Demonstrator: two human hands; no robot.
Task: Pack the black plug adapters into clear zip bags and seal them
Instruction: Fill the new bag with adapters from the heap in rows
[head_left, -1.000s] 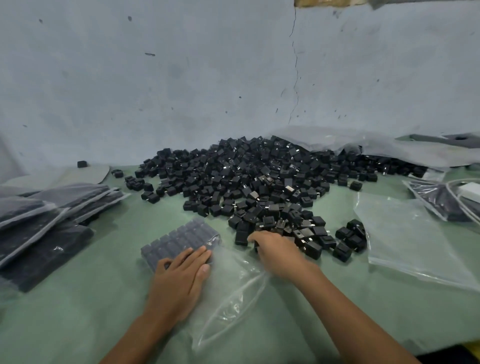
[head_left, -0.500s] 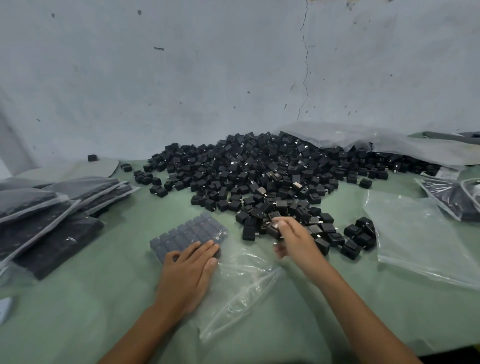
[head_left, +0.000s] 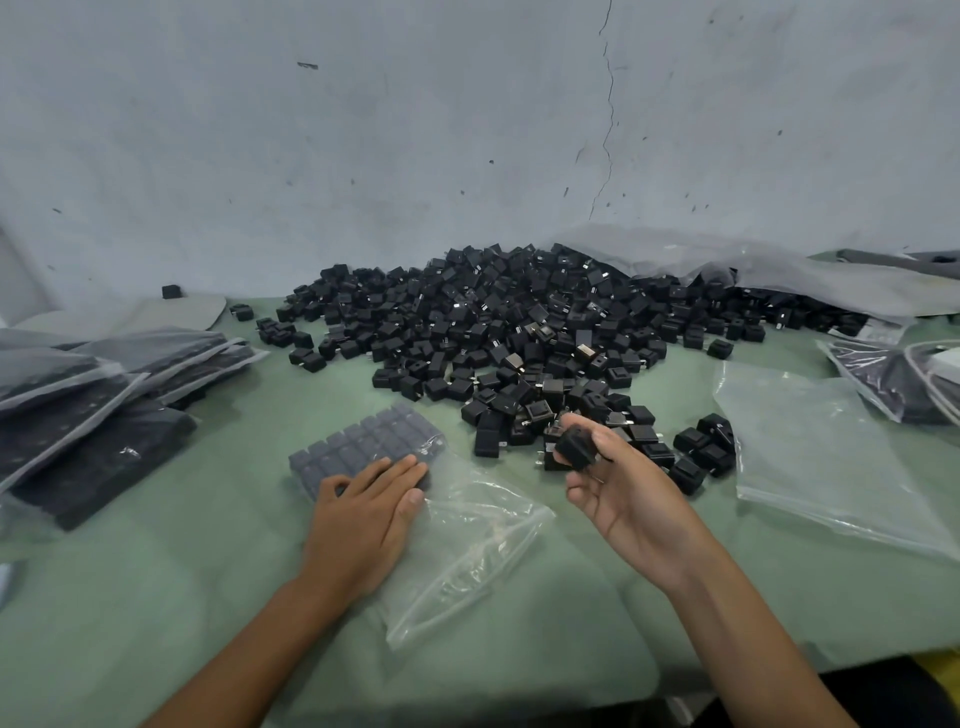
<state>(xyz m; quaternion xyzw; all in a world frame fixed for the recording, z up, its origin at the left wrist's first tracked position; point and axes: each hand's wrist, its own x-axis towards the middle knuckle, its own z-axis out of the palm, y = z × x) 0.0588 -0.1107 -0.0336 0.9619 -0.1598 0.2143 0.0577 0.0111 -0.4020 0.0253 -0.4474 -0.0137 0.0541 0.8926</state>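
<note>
- The left hand (head_left: 363, 525) is lying flat, fingers straight and together, pressing on the clear zip bag (head_left: 457, 525) where the rows of black plug adapters (head_left: 363, 441) already inside it end; the bag's open, empty end is lying crumpled toward the person.
- The right hand (head_left: 618, 488) is hovering palm-up above the green table (head_left: 156, 597), pinching one small black cube-shaped plug adapter (head_left: 574, 448) between thumb and fingertips (a second one may be tucked under it, but I cannot tell).
- A large loose heap of black plug adapters (head_left: 519, 327) is spreading across the table just beyond both hands, reaching back to the pale grey wall (head_left: 415, 130).
- Filled, sealed bags of adapters (head_left: 93, 395) are sitting stacked at the left edge.
- A flat empty clear plastic bag (head_left: 821, 447) is lying to the right of the heap.
</note>
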